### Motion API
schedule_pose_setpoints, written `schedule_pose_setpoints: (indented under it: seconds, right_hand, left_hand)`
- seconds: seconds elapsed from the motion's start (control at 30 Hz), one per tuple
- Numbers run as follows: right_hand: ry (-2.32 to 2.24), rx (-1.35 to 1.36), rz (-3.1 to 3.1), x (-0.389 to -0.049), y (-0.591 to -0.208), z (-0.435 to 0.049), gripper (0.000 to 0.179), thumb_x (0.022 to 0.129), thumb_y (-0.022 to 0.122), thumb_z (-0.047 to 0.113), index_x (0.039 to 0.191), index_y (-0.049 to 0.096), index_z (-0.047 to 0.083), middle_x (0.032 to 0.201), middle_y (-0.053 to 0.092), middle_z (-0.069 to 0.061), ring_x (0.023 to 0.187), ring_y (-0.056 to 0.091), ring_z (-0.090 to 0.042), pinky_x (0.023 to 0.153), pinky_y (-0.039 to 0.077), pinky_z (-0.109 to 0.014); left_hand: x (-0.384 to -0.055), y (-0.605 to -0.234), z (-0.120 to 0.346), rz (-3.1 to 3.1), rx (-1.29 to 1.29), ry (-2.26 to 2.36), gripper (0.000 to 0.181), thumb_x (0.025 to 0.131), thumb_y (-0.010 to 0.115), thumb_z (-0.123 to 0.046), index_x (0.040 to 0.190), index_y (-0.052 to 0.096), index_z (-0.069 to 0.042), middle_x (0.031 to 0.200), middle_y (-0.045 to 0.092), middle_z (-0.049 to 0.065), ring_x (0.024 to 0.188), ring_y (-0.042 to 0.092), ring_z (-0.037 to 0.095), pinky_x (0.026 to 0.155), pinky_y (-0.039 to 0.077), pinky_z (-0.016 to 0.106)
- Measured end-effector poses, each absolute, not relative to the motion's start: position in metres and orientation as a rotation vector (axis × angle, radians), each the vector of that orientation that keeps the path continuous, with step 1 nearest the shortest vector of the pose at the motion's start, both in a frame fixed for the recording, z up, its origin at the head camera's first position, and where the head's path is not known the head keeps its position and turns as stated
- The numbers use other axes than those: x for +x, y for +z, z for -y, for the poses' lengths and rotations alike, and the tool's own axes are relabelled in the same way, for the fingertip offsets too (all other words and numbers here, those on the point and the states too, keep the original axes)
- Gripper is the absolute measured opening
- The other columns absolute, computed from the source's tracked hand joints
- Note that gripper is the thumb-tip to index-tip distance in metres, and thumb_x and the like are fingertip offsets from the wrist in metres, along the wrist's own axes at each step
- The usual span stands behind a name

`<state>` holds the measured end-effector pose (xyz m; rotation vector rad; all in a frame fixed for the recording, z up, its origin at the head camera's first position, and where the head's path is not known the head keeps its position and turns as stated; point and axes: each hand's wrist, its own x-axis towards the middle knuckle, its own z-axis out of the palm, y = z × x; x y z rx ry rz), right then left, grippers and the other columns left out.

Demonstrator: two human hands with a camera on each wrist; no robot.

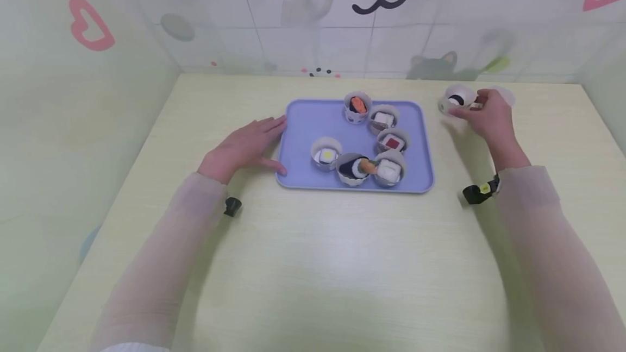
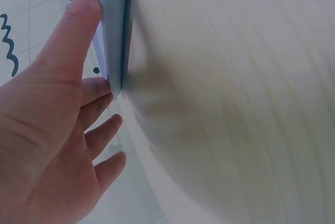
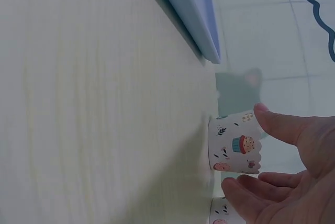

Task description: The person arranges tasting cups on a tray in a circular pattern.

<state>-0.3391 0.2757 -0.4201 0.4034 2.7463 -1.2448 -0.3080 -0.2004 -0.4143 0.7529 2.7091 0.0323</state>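
A blue tray lies on the table with several paper cups of toy sushi on it. My left hand rests at its left edge with fingers extended, the thumb lying along the tray's side. Right of the tray, my right hand holds a white paper cup printed with cupcakes, upright on the tabletop. The thumb is at the rim and the other fingers are on the opposite side. Inside this cup shows a black-and-white sushi piece.
Another paper cup stands just behind the right hand. On the tray, a shrimp-topped roll, an egg-yellow-centred piece and an orange-topped piece sit in cups. A tiled wall borders the table's far edge.
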Motion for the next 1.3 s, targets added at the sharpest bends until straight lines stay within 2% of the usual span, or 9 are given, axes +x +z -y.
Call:
schedule_pose_setpoints:
  seconds: [0.1,0.2,0.47,1.0,1.3]
  right_hand:
    - [-1.266,0.424,-2.728,-0.344,-0.421,-0.276,0.094,0.093,0.067,0.041,0.158,0.014,0.000,0.163,0.023,-0.024,0.146,0.036,-0.040,0.121,0.037,-0.050]
    - [-1.254,0.430,-2.728,-0.348,-0.422,-0.275,0.092,0.093,0.067,0.039,0.158,0.015,0.000,0.161,0.026,-0.026,0.144,0.037,-0.040,0.120,0.037,-0.050]
    - [-1.211,0.420,-2.760,-0.356,-0.428,-0.274,0.087,0.093,0.067,0.035,0.156,0.021,-0.003,0.155,0.035,-0.028,0.131,0.041,-0.036,0.113,0.041,-0.047]
    - [-1.209,0.428,-2.794,-0.357,-0.430,-0.272,0.080,0.093,0.066,0.034,0.152,0.027,-0.004,0.154,0.035,-0.027,0.132,0.039,-0.037,0.115,0.040,-0.048]
    - [-1.198,0.404,-2.818,-0.354,-0.424,-0.269,0.082,0.092,0.067,0.034,0.153,0.027,-0.002,0.156,0.036,-0.025,0.128,0.042,-0.034,0.107,0.043,-0.041]
  left_hand:
    - [-0.308,-0.415,0.200,-2.708,0.746,0.032,0.116,0.077,0.074,-0.062,0.159,0.016,-0.003,0.169,0.012,0.013,0.155,0.014,0.035,0.130,0.014,0.050]
    - [-0.308,-0.415,0.199,-2.706,0.744,0.039,0.117,0.077,0.075,-0.062,0.159,0.015,-0.004,0.169,0.012,0.013,0.155,0.014,0.036,0.130,0.014,0.050]
    - [-0.308,-0.415,0.200,-2.706,0.737,0.032,0.117,0.077,0.074,-0.062,0.159,0.015,-0.004,0.169,0.012,0.013,0.155,0.014,0.036,0.130,0.015,0.050]
    - [-0.308,-0.414,0.199,-2.695,0.724,0.030,0.114,0.079,0.074,-0.061,0.159,0.016,-0.004,0.169,0.012,0.013,0.156,0.013,0.035,0.130,0.014,0.049]
    - [-0.308,-0.414,0.198,-2.696,0.722,0.030,0.115,0.078,0.074,-0.061,0.159,0.016,-0.004,0.169,0.012,0.013,0.156,0.013,0.035,0.130,0.013,0.049]
